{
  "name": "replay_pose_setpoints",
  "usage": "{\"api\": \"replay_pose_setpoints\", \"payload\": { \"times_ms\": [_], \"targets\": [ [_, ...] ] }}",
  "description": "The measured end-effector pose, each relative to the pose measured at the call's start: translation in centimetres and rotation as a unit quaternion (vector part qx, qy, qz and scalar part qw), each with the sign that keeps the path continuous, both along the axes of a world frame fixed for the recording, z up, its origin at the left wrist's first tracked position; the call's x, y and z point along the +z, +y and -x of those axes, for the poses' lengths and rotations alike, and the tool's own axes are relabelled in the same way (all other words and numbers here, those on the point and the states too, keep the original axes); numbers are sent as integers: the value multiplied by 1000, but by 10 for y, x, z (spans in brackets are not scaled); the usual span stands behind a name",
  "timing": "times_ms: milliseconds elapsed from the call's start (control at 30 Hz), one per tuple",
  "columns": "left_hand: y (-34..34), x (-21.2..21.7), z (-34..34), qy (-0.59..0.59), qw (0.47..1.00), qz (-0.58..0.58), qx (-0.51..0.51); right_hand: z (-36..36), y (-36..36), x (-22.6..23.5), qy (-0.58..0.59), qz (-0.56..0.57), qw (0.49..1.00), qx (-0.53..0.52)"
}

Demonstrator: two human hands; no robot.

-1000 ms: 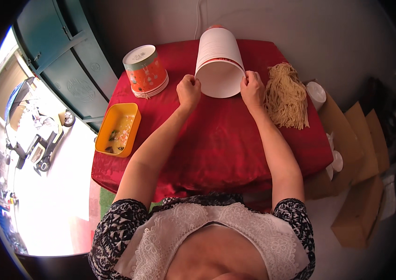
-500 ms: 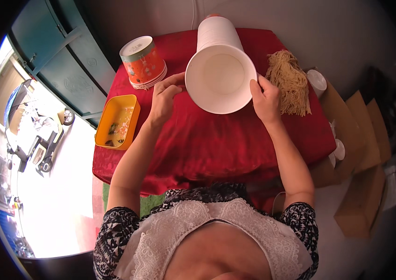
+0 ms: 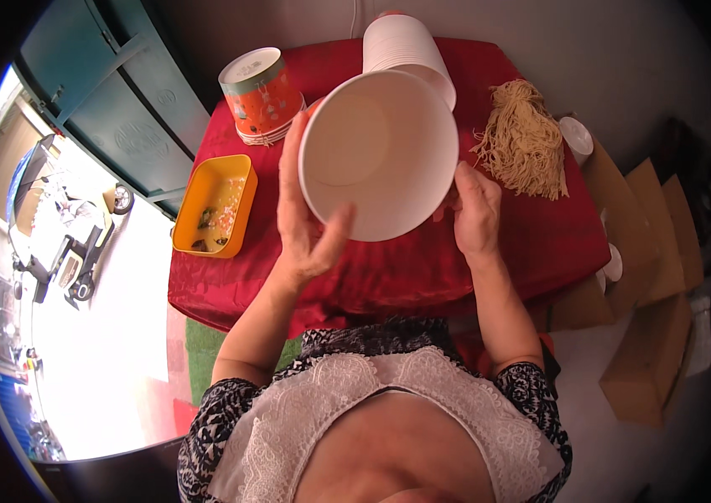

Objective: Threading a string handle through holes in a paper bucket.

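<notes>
A large paper tub [image 3: 381, 159] is lifted over the table with its wide mouth facing me, showing a plain white inside. My left hand [image 3: 305, 222] grips its left side, fingers around the outer wall and thumb by the lower rim. At the right rim, my right hand [image 3: 477, 210] holds it with the thumb near the edge; some fingers are hidden behind. Just beyond lies a long nested stack of white tubs [image 3: 410, 54] on its side. To the left, a short stack of orange printed tubs [image 3: 262, 96] stands upside down.
A red cloth covers the table [image 3: 389, 289]. A yellow plastic basin [image 3: 242, 201] with small scraps inside sits at the left edge, a bundle of beige strands [image 3: 525, 138] at the right. Cardboard boxes [image 3: 645, 360] stand on the floor to the right; a green metal door [image 3: 133, 109] is at left.
The held tub has come away from the stack's end, nearer to me and slightly left. My left hand has moved onto its side, and the stack now lies apart behind it.
</notes>
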State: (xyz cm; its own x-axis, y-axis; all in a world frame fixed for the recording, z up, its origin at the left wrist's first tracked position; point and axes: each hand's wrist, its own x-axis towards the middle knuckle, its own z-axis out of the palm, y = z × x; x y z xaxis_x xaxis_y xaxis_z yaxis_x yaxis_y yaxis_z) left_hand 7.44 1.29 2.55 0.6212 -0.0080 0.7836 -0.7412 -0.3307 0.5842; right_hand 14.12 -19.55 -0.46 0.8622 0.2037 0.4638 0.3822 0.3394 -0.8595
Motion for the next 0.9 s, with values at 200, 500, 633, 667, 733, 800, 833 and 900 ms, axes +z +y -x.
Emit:
{"api": "replay_pose_setpoints", "payload": {
  "times_ms": [200,500,633,667,733,800,833,900],
  "targets": [
    [23,5,-9,37,983,133,118,15,-1,1,-263,195,916,-233],
    [23,44,-22,236,971,28,12,25,11,9,-475,394,782,-88],
    [11,47,-29,255,965,2,-57,24,19,3,-477,344,807,-54],
    [11,46,-33,257,965,-3,-50,26,19,3,-457,315,831,-27],
    [14,43,-40,262,964,3,-36,28,16,8,-428,286,857,-7],
    [18,44,-44,273,961,1,-35,28,11,8,-387,262,884,27],
    [18,45,-48,282,959,-3,-37,28,11,5,-385,263,884,25],
    [15,44,-56,266,963,9,-40,26,11,-7,-395,274,877,-24]
  ]
}}
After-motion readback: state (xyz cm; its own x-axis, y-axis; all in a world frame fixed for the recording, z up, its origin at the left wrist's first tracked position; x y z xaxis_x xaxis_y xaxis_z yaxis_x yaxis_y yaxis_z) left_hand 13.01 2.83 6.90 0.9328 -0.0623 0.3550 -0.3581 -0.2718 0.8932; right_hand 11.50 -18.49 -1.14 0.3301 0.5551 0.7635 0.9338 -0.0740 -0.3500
